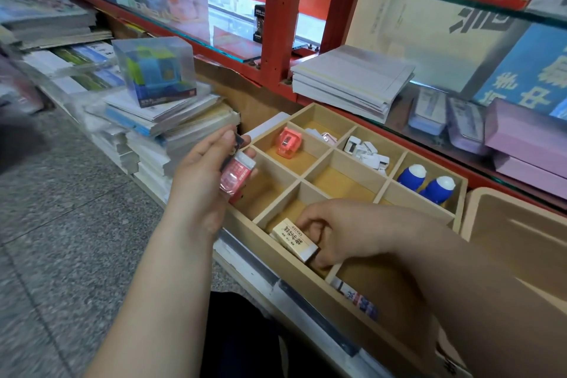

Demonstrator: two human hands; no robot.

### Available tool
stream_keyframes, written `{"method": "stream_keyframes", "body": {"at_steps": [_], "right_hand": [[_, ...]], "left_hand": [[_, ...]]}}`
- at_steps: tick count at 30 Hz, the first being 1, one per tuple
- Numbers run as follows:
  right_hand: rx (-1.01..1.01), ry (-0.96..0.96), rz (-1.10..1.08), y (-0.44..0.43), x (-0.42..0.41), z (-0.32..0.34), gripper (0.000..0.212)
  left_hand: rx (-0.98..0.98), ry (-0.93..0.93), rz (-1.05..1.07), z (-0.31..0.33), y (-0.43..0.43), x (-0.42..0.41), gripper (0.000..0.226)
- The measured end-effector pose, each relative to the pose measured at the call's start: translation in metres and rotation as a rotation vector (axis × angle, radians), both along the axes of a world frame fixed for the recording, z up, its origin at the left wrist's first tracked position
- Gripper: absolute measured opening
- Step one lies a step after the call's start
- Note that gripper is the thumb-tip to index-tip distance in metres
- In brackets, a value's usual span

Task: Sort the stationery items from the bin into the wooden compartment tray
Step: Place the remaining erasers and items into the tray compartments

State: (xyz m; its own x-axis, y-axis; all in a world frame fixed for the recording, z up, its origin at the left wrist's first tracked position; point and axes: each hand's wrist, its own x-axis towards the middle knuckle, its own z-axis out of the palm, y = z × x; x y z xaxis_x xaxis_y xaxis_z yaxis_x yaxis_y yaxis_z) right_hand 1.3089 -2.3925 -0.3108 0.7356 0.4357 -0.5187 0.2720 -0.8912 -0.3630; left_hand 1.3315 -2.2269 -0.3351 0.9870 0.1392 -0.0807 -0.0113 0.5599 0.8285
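The wooden compartment tray lies ahead of me on the shelf edge. My right hand is down in a near compartment, fingers closed on a beige boxed eraser. My left hand hovers over the tray's left side, gripping a pink eraser in clear wrap together with a small dark item at the fingertips. Other compartments hold a pink sharpener, several white sharpeners, two blue-and-white correction items and a blue-printed eraser. The tan bin stands at the right.
Stacks of notebooks with a clear plastic cube box on top sit left of the tray. A pile of white paper pads lies behind it under a red-framed glass shelf. Pencil cases are at the right; grey floor lies left.
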Motion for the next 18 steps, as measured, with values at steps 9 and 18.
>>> {"method": "stream_keyframes", "body": {"at_steps": [9,18], "right_hand": [[0.083,-0.166,-0.008,0.009,-0.002,-0.013,0.036],[0.697,-0.376,-0.441,-0.003,-0.006,0.016,0.032]], "left_hand": [[-0.055,0.025,-0.098,0.002,-0.004,-0.002,0.017],[-0.067,0.068,-0.175,0.009,-0.021,-0.011,0.023]]}}
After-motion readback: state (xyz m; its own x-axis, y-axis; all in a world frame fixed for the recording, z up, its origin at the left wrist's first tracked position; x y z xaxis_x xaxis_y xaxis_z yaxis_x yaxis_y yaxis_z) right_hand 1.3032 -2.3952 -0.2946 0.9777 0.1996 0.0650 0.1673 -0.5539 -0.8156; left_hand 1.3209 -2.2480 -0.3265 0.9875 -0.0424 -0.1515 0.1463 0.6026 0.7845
